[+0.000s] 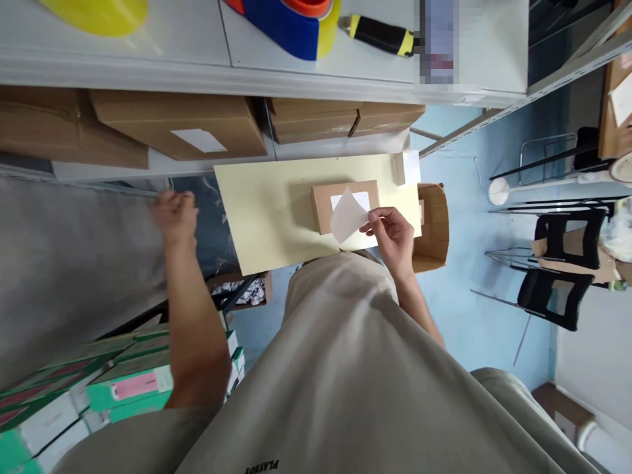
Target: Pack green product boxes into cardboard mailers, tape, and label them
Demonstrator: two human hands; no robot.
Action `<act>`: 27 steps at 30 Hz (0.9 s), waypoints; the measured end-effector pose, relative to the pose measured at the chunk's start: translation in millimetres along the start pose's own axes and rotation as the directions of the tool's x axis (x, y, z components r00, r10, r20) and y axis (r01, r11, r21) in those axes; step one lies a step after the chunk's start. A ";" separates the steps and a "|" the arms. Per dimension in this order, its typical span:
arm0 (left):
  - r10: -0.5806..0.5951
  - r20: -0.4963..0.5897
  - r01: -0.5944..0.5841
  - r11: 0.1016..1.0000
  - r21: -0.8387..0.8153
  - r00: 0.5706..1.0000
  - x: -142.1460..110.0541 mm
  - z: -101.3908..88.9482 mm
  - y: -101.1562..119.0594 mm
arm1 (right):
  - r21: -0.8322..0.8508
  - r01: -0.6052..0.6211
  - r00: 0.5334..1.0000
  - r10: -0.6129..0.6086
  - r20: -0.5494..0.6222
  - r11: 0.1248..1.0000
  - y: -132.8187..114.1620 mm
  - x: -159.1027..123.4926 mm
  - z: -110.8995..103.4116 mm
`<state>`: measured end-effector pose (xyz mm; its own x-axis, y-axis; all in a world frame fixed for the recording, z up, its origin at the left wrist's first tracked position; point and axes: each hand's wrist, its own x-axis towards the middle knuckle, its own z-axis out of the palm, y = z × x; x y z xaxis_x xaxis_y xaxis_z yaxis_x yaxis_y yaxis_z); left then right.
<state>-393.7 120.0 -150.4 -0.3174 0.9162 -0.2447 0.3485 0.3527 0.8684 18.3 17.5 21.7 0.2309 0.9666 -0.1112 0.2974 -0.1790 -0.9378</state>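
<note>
My right hand [393, 237] pinches a small white paper slip [346, 217] by its edge between thumb and fingers. The slip hangs over a closed brown cardboard box [322, 207], hiding part of a white label [364, 198] on its top. This box lies on a pale yellow board [266, 217]. Out to the left, beyond the board's edge, my left hand [175, 210] is slightly blurred. Its fingers are loosely bent and apart, and I see nothing in them.
A shelf above holds a tape dispenser [296, 26] and a black-and-yellow utility knife [380, 34]. Cardboard boxes [178, 125] line the level below. A small white box [405, 167] sits at the board's far right corner; an open carton [434, 227] stands beyond. Green-and-white boxes [131, 382] are stacked lower left.
</note>
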 end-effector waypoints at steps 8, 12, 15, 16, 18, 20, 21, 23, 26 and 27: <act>0.056 0.614 0.429 0.665 -0.612 0.788 -189.2 152.7 150.5 | -0.455 0.391 0.910 -0.409 0.062 0.800 28.3 -1.4 -5.5; -0.021 0.517 0.399 0.663 -0.633 0.856 -211.3 178.1 163.6 | -0.493 0.416 0.909 -0.337 0.245 0.764 46.9 -7.3 -5.6; -0.062 0.449 0.354 0.715 -0.603 0.891 -207.2 186.2 150.0 | -0.454 0.396 0.897 -0.231 0.377 0.798 58.0 -10.1 -7.5; -0.065 0.430 0.333 0.738 -0.587 0.901 -206.3 188.4 145.5 | -0.440 0.396 0.884 -0.205 0.421 0.806 61.2 -10.0 -9.2; -0.067 0.406 0.299 0.786 -0.541 0.911 -206.6 192.6 138.7 | -0.398 0.395 0.856 -0.175 0.485 0.828 67.6 -7.5 -15.6; -0.079 0.397 0.286 0.821 -0.495 0.914 -208.2 195.9 134.2 | -0.336 0.346 0.867 -0.162 0.471 0.876 74.5 0.1 -27.2; -0.091 0.393 0.287 0.832 -0.475 0.915 -208.8 196.9 132.5 | -0.306 0.298 0.893 -0.151 0.424 0.904 78.4 6.1 -34.9; -0.117 0.386 0.295 0.847 -0.442 0.915 -209.1 198.0 130.0 | -0.257 0.172 0.954 -0.095 0.285 0.951 87.3 22.2 -52.4; -0.144 0.395 0.317 0.852 -0.417 0.907 -207.1 197.8 128.1 | -0.173 -0.019 0.989 0.044 0.141 0.985 102.8 50.4 -75.7; -0.149 0.406 0.327 0.849 -0.415 0.902 -206.3 197.8 128.0 | -0.130 -0.071 0.985 0.090 0.145 0.989 108.1 58.7 -81.0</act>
<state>-109.2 13.7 -74.0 0.0201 0.8507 -0.5253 -0.1736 0.5204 0.8361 139.0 40.0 -59.6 0.1200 0.9629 -0.2419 0.3977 -0.2699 -0.8769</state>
